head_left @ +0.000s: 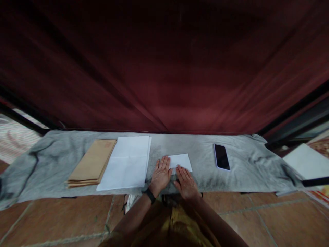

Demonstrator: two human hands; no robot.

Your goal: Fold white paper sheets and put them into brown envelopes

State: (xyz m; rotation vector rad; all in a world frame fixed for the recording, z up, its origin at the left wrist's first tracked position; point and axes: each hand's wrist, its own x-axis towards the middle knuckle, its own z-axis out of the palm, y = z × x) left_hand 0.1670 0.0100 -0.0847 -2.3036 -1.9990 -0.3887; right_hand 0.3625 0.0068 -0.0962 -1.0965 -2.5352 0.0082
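A small white folded paper (181, 160) lies flat on the grey cloth in front of me. My left hand (160, 173) rests on its left end, fingers stretched out and lying flat. My right hand (186, 181) presses on its near edge, with the fingers also extended. A dark band (149, 195) is around my left wrist. Left of my hands are larger white paper sheets (128, 163), which show crease lines. Beside them sits a stack of brown envelopes (94, 159), its top one partly next to the sheets' left edge.
A phone (221, 157) with a pale purple edge lies to the right on the grey cloth (246, 161). A dark red curtain (177, 85) hangs behind the surface. Dark metal bars (295, 109) stand at the right side. Below is a brown tiled floor (77, 216).
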